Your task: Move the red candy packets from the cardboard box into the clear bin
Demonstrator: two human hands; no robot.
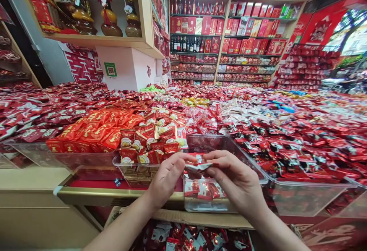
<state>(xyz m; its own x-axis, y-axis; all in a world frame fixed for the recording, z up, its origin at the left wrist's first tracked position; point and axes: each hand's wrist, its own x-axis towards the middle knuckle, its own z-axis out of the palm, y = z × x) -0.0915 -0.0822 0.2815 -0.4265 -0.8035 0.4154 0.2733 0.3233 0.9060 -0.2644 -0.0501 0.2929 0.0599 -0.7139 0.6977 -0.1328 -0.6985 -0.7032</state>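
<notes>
Between the fingertips of both hands is a small red and white wrapped candy (197,166). My left hand (168,178) pinches one end of it with thumb and fingers. At the other end, my right hand (239,180) grips the wrapper the same way. Both hands are over a clear plastic bin (208,207), which partly shows through below them. Red and white wrapped candies (204,190) lie low inside that bin. Just left stands another bin heaped with gold and red durian candies (155,138).
Below, a cardboard box (177,216) holds shiny red and white packets (189,239). Orange-red packets (91,130) fill a bin at left; dark red packets (289,153) fill one at right. A gold-edged counter (120,193) runs along the front. Shelves (223,37) stand behind.
</notes>
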